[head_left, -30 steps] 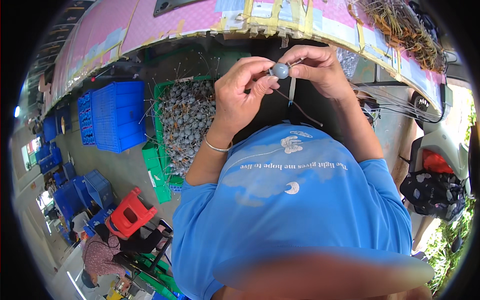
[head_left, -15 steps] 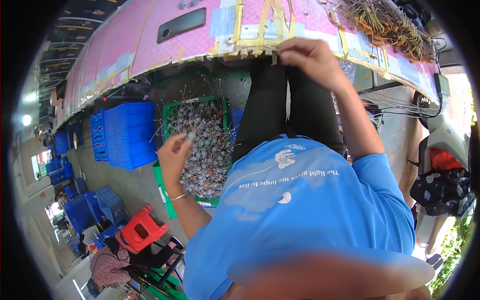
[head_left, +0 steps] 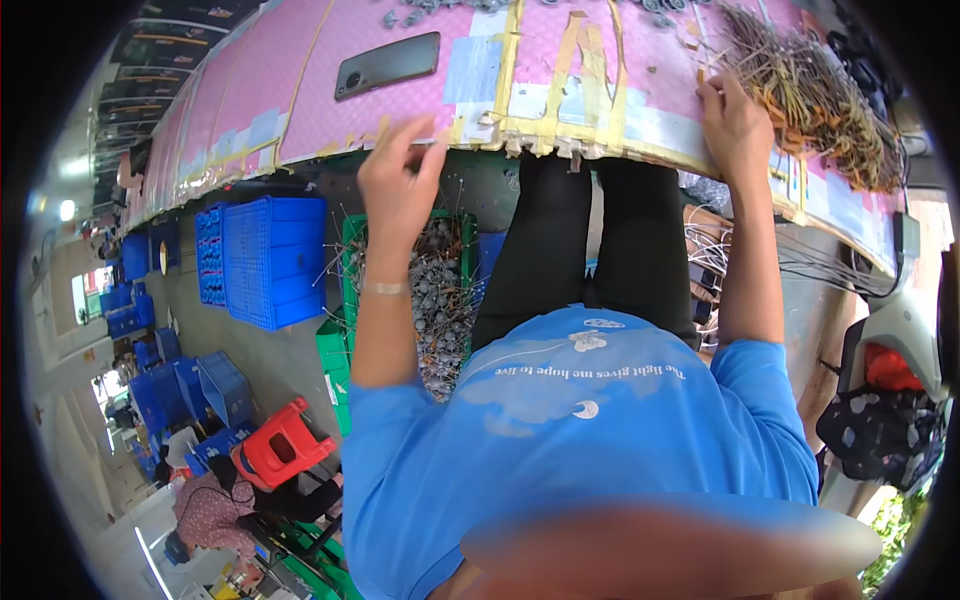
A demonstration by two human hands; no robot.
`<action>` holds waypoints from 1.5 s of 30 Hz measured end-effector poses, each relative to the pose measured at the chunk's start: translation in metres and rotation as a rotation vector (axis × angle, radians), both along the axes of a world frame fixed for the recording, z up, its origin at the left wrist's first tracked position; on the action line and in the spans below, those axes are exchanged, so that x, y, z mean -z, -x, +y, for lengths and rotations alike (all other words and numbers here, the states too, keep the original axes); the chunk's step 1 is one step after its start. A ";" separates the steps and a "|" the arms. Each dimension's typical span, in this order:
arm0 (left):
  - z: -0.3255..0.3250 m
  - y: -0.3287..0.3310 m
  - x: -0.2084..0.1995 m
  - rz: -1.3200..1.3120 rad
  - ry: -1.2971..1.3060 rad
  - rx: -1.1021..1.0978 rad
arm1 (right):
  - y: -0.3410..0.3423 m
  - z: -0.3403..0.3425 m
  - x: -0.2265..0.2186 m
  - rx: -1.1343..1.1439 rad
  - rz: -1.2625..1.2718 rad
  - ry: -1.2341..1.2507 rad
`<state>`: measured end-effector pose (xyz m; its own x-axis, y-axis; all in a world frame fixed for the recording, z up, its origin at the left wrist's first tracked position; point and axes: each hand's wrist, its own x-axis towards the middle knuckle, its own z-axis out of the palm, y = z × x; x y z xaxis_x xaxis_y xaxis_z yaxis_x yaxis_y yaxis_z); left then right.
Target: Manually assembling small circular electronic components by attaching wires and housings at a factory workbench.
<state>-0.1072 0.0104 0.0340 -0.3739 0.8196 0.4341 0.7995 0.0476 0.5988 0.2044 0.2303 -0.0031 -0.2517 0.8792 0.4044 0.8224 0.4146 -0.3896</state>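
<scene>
The left hand [head_left: 398, 190] hangs over the table's near edge, its thumb and fingers slightly apart and no piece visible between them, though motion blurs the tips. The right hand [head_left: 738, 125] lies at the near side of a bundle of wires [head_left: 815, 85], fingers bent and fingertips close together beside a small orange scrap; whether they grip a wire cannot be told.

Compared with a second ago, when both hands met around one grey ball with a wire, the hands are now well apart. Half a second ago the left hand was above the green crate [head_left: 469, 250] with a ball at its fingertips; that ball no longer shows there. This suggests that one piece has been put down and that the hands are between pieces.

Both forearms run upward from the blue sleeves, the left passing in front of the crate and the right bending inward at the wrist.

Beyond the hands, grey balls on wires [head_left: 435, 310] fill the crate beside the left thigh. On the pink table [head_left: 310, 120] lie a dark phone [head_left: 388, 66] and, at the far edge, loose grey pieces [head_left: 410, 14]. A blue crate [head_left: 272, 265] stands farther left.
</scene>
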 end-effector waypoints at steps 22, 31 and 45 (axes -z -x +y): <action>0.216 0.037 0.010 0.375 0.127 0.098 | -0.025 -0.050 -0.012 -0.064 0.121 0.111; 0.129 -0.018 0.007 -0.735 0.006 0.330 | -0.019 -0.093 -0.024 -0.187 0.605 0.488; 0.065 -0.082 0.014 -1.683 -0.146 0.731 | -0.026 -0.128 0.014 -0.116 1.528 0.771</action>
<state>-0.0255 0.0755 0.0197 -0.0645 0.9933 0.0959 -0.7446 -0.1119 0.6580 0.2302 0.1025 -0.0169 -0.1415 0.9776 -0.1558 -0.4757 -0.2052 -0.8553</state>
